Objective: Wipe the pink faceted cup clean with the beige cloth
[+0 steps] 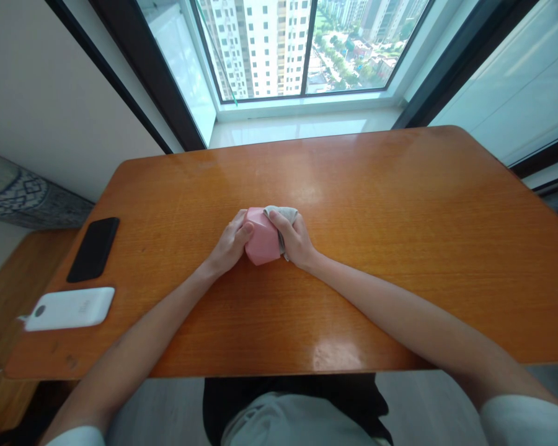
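A pink faceted object (261, 238), perhaps a small pot or cup, is between my two hands over the middle of the table. My left hand (231, 243) grips its left side, thumb on the near face and fingers round the back. On the other side my right hand (294, 238) is closed on a light grey cloth (283, 214) and presses it against the object's right side and upper edge. Part of the cloth hangs down below the right fingers. Whether the object touches the table, I cannot tell.
On the left of the wooden table (376, 248) lie a black phone (93, 249) and a white power bank (70, 308) with a cable at its left end. Beyond the far edge is a window (302, 49) with a white sill (307, 128).
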`<state>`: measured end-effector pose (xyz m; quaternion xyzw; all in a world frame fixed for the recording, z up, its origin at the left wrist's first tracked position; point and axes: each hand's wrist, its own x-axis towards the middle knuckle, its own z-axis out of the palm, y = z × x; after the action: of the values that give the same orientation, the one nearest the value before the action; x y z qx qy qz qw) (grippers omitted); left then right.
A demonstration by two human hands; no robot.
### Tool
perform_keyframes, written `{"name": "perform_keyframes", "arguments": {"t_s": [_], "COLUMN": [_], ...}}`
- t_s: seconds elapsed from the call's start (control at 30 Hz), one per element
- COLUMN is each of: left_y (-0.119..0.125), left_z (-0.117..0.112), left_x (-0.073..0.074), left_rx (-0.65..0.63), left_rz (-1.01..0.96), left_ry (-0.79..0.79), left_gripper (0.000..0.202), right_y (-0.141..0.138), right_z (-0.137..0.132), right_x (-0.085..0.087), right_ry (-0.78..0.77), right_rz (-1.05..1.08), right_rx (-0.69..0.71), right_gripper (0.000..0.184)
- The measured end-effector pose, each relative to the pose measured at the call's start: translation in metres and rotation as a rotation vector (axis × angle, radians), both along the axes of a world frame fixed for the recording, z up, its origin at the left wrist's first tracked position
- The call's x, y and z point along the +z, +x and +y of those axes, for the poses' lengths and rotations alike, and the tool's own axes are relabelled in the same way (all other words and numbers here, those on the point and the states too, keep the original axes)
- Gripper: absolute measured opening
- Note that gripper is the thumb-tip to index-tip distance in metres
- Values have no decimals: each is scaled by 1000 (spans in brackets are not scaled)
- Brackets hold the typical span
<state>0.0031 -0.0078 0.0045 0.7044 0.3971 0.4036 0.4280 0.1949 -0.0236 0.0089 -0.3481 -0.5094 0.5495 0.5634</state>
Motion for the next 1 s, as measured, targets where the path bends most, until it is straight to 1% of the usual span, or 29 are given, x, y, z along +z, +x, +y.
{"name": "perform_keyframes", "arguments": {"t_s": [0.07, 0.13, 0.17, 0.23, 0.3, 0.37, 0.4, 0.47, 0.57, 0.63, 0.73, 0.8, 0.9, 1.0], "left_y": [0, -2, -4, -11, -20, -29, -33, -41, -47, -49, -46, -44, -41, -40], "left_z": [-3, -4, -4, 0, 6, 13, 17, 23, 30, 32, 32, 30, 28, 25], "left_x": [-3, -5, -6, -8, -10, -11, -12, -13, -13, -14, -13, -12, -10, -8], "left_rx": [19, 57, 72, 63, 11, -44, -60, -76, -100, -125, -128, -116, -114, -109], "left_rz": [-29, -23, 0, 74, 163, 258, 306, 395, 505, 547, 525, 491, 469, 474], "left_ry": [47, 157, 242, 462, 690, 832, 862, 862, 851, 906, 1046, 1098, 1088, 1036], "left_gripper": [91, 96, 98, 104, 111, 122, 127, 132, 122, 115, 106, 102, 105, 117], "right_y": [0, 0, 0, 0, 0, 1, 1, 0, 0, -1, -1, -1, -1, -1], "right_z": [0, -1, -2, -2, -2, -2, -2, -2, 0, 1, 2, 2, 2, 3], "right_x": [0, 2, 3, 4, 5, 5, 5, 5, 3, 2, 1, 0, -1, -1], "right_ry": [-13, -4, 9, 32, 37, 28, 24, 19, 7, -2, -8, -8, -7, -15], "right_rz": [7, 1, 0, 4, 7, 4, 3, 12, 31, 41, 45, 42, 48, 45], "right_rx": [11, 31, 41, 53, 49, 46, 47, 55, 50, 40, 22, 18, 16, 6], "right_gripper": [63, 62, 61, 60, 60, 60, 59, 59, 59, 58, 60, 60, 59, 58]}}
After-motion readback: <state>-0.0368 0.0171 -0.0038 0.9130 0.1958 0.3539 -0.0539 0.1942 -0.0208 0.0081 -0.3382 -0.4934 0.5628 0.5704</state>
